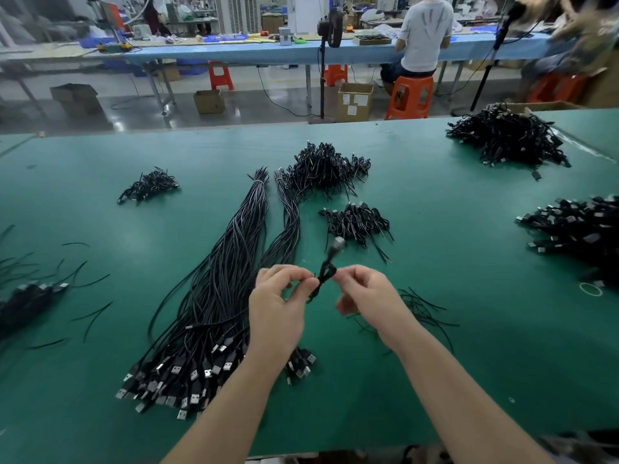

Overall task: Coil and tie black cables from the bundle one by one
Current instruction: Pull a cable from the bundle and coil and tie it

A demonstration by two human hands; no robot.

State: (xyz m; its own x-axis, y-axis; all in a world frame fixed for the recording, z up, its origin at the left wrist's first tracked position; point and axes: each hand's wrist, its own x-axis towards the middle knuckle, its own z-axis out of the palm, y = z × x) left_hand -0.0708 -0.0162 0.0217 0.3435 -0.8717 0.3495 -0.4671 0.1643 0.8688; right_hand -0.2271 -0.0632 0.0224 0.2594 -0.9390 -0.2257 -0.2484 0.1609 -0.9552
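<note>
A small coiled black cable hangs above the green table, its USB plug sticking up and blurred. My left hand pinches the coil from the left, and my right hand pinches it from the right. Under my left forearm lies the long bundle of straight black cables, with its USB plugs fanned out toward me. A second, thinner bundle runs beside it.
Piles of coiled cables lie ahead, at far left, and at right. Loose black ties lie right of my hands. A rubber band rests at right. A person sits at a far bench.
</note>
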